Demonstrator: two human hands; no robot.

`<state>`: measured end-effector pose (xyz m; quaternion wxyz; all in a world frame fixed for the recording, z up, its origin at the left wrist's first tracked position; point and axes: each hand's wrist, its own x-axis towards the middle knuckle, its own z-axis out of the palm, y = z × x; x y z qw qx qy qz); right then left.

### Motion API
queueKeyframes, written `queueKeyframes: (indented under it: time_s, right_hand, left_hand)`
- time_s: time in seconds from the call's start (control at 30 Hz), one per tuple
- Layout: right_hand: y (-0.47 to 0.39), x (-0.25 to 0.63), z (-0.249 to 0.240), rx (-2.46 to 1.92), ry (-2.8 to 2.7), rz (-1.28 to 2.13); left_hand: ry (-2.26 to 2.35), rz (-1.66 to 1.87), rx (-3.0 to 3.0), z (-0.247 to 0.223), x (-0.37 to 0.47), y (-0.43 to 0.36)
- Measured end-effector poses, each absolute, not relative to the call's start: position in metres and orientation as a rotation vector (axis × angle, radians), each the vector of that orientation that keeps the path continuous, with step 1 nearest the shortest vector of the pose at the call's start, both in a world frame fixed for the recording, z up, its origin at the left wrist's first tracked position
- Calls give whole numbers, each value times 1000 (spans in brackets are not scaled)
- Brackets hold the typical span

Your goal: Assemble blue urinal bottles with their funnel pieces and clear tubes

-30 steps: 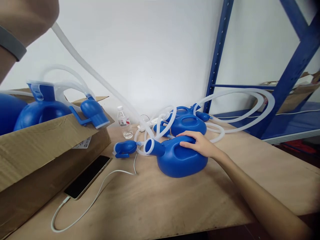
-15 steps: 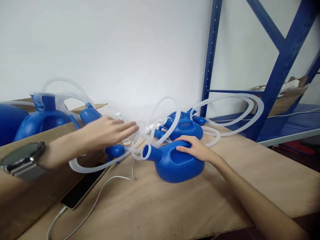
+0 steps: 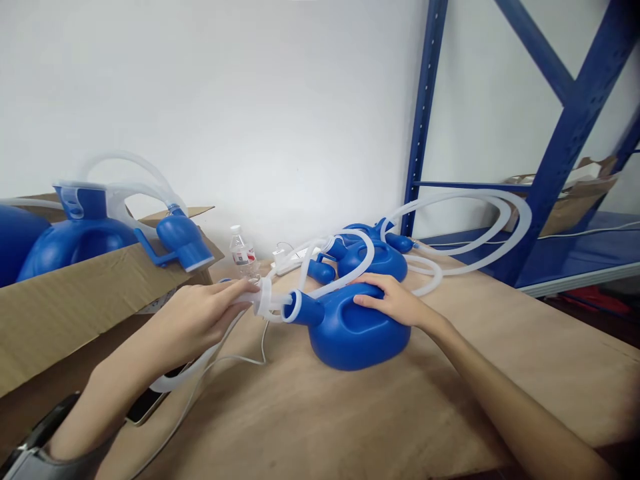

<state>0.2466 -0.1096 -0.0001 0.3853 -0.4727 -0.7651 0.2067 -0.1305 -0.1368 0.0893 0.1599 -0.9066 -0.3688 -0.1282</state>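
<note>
My right hand (image 3: pixel 395 303) rests over the handle of a blue plastic urinal bottle (image 3: pixel 355 343) on the table, gripping it from above, its neck pointing left. My left hand (image 3: pixel 200 317) is closed around a translucent white cap (image 3: pixel 263 298) with a clear hose (image 3: pixel 183 383). The inner end of the cap reaches to the mouth of the bottle neck; whether it is inside the rim is hard to tell. Behind the bottle, another blue urinal bottle (image 3: pixel 373 259) and a small blue funnel-like piece (image 3: pixel 321 271) lie among looped hoses.
At the left stands a cardboard box (image 3: pixel 100 293) holding blue bottles, a blue spout piece (image 3: pixel 183 237) hanging over its edge. A water bottle (image 3: pixel 243 253), a power strip (image 3: pixel 295 260) and a phone (image 3: pixel 145 405) with a cable are on the table (image 3: pixel 450 427). Blue shelving (image 3: pixel 555 147) rises at right.
My left hand has moved down and now grips the white cap, bringing it to the bottle's mouth. My right hand stays on the bottle, which has barely moved.
</note>
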Motion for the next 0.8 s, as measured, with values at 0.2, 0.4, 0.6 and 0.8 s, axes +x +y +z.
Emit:
queueKeyframes:
  time_s: [0.2,0.4,0.6,0.8]
  right_hand:
    - [-110,246,-2,-1219,-1926,520]
    - [-109,246,-1,-1241,-1922,486]
    - [-108,247,-2,-1228,-1942,467]
    - [-106,248,-3,-1235,-1962,408]
  left_hand:
    - [-1247,-65,-2747,105,-95,-129]
    - [-1229,-34,-2820,109,-82,-112]
    - [-1282,85,-2920,107,-81,-113]
    - [-1152,16,-2887,106,-75,-112]
